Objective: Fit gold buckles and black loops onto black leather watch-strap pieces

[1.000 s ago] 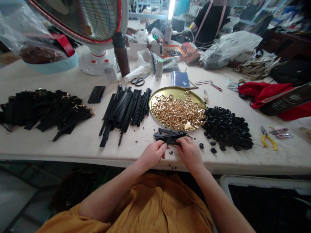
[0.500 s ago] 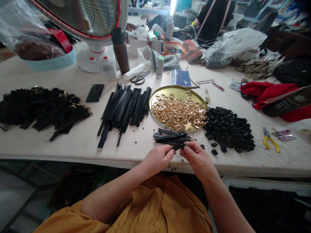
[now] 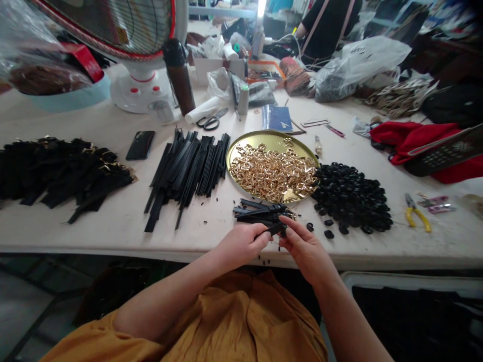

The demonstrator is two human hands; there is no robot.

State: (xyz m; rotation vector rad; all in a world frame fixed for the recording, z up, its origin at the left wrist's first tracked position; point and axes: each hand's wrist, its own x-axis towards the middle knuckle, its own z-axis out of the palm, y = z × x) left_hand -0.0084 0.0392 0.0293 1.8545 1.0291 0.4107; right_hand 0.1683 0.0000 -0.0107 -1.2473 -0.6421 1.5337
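Observation:
My left hand (image 3: pixel 241 244) and my right hand (image 3: pixel 305 249) meet at the table's near edge, both pinched on one short black strap (image 3: pixel 276 229). Just beyond my fingers lies a small bundle of black straps (image 3: pixel 260 211). Behind it stands a round gold tray (image 3: pixel 241 146) full of gold buckles (image 3: pixel 273 173). A heap of black loops (image 3: pixel 350 197) lies to the tray's right. Long black straps (image 3: pixel 186 168) are spread to its left. At the far left lies a pile of black straps with gold buckles (image 3: pixel 60 171).
A phone (image 3: pixel 140 145), scissors (image 3: pixel 211 119), a dark flask (image 3: pixel 177 75) and a fan (image 3: pixel 136 45) stand further back. Yellow-handled pliers (image 3: pixel 417 213) and red cloth (image 3: pixel 415 143) lie on the right. Another person (image 3: pixel 326 27) works at the far side.
My hands lifted a strap from the small bundle and drew it toward me, off the table surface. The camera view shifted slightly.

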